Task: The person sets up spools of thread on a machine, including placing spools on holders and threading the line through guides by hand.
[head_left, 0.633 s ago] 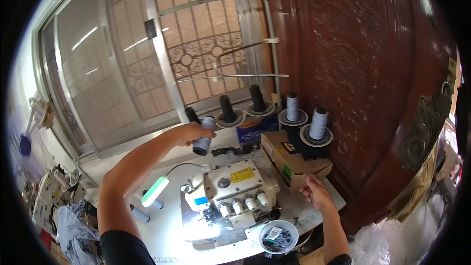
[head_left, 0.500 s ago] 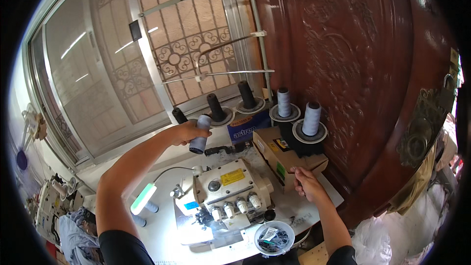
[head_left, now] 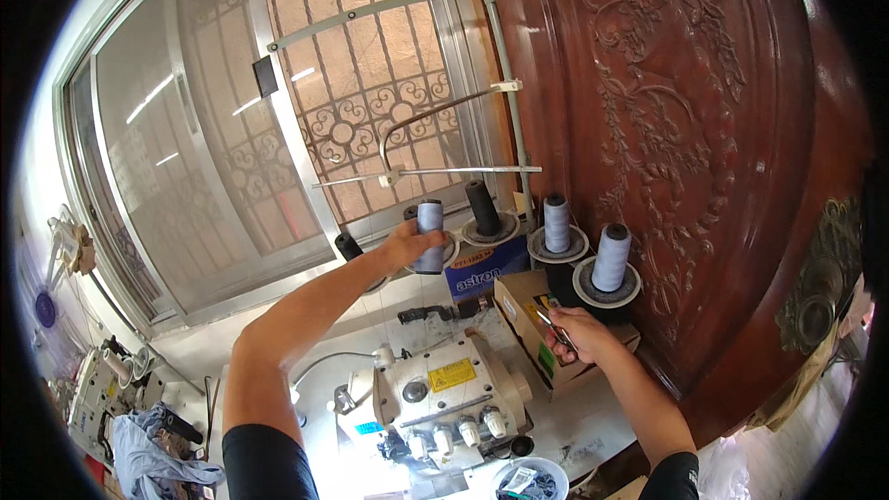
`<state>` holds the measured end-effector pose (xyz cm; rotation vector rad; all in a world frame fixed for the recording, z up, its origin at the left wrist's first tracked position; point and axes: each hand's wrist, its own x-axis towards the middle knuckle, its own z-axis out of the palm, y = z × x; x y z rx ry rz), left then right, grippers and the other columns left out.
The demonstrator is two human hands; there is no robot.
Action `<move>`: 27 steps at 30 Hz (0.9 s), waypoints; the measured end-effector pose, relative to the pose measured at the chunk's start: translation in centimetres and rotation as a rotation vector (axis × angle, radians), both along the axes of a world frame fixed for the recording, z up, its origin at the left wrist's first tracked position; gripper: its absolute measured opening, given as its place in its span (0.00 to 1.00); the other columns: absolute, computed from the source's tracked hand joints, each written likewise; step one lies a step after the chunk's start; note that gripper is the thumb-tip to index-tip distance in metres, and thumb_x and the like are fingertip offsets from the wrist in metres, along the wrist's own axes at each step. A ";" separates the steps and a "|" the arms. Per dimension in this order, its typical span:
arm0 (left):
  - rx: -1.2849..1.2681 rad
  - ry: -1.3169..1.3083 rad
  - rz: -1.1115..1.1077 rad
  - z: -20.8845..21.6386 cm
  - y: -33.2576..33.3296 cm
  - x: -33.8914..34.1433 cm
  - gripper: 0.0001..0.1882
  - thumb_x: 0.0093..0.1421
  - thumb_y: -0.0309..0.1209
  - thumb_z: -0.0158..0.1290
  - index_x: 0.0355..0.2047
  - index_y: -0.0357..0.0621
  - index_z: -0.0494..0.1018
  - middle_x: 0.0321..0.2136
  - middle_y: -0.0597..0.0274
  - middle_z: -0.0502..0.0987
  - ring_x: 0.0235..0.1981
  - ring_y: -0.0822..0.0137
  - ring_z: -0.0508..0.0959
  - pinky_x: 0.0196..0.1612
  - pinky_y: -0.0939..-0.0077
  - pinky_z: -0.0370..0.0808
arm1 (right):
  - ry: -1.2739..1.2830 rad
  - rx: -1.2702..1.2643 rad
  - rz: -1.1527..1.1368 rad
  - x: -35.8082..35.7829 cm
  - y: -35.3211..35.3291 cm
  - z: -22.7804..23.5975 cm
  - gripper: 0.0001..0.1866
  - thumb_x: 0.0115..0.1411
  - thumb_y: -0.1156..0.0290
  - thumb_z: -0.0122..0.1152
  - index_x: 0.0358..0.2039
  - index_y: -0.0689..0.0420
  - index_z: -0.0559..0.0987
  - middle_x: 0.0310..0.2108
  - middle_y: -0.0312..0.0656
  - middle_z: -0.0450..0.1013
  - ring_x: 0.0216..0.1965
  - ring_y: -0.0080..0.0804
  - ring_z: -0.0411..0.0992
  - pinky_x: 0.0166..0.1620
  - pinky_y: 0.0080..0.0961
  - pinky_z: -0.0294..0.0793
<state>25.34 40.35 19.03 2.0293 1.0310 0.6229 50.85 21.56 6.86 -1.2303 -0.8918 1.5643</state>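
My left hand (head_left: pixel 406 246) is wrapped round a light blue thread cone (head_left: pixel 430 233), held upright in front of a black thread cone (head_left: pixel 410 212) on the thread stand. Most of that black cone is hidden. Over the brown cardboard box (head_left: pixel 520 307), my right hand (head_left: pixel 582 333) is closed on a slim silver metal tool (head_left: pixel 557 329) with a pointed end; its exact kind is unclear. Below and between my arms sits a white overlock sewing machine (head_left: pixel 435 398), its lamp glowing at the front left.
Another black cone (head_left: pixel 482 207) and two light blue cones (head_left: pixel 556 224) stand on round holders. A blue box (head_left: pixel 477 268) is behind the machine. Thread guide bars (head_left: pixel 435 170) cross above. A small tub (head_left: pixel 532 481) stands in front. A carved wooden door (head_left: pixel 667 148) rises at right.
My left hand has carried the light blue cone right and turned it upright. My right hand has moved up over the box, and the metal tool now shows. The view has shifted.
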 end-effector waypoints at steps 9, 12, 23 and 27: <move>0.332 0.008 -0.087 1.2 3.8 3.1 0.22 0.49 0.41 0.56 0.38 0.38 0.68 0.31 0.59 0.74 0.33 0.69 0.73 0.38 0.73 0.70 | -0.187 0.007 0.015 -1.9 4.5 0.0 0.14 0.61 0.58 0.43 0.27 0.55 0.67 0.17 0.36 0.62 0.14 0.18 0.57 0.13 0.15 0.51; 0.499 0.075 -0.117 2.0 3.4 5.1 0.22 0.48 0.41 0.57 0.38 0.38 0.68 0.30 0.57 0.74 0.31 0.68 0.73 0.36 0.73 0.70 | -0.164 -0.005 0.002 -1.2 4.6 -0.9 0.14 0.61 0.57 0.45 0.29 0.55 0.68 0.18 0.35 0.63 0.14 0.17 0.56 0.13 0.14 0.51; 0.091 -0.286 -0.142 3.0 4.3 9.0 0.23 0.49 0.45 0.56 0.41 0.45 0.67 0.32 0.64 0.71 0.34 0.73 0.68 0.36 0.77 0.66 | -0.248 0.070 -0.019 -0.9 5.6 -0.1 0.16 0.60 0.56 0.45 0.27 0.56 0.68 0.18 0.35 0.63 0.13 0.17 0.56 0.12 0.15 0.51; 0.138 -0.303 -0.350 1.8 4.6 6.3 0.24 0.49 0.46 0.55 0.40 0.43 0.67 0.31 0.65 0.71 0.31 0.73 0.69 0.35 0.77 0.67 | -0.231 0.158 -0.057 -2.4 7.1 1.7 0.18 0.60 0.55 0.44 0.23 0.56 0.69 0.16 0.34 0.63 0.12 0.17 0.57 0.12 0.16 0.51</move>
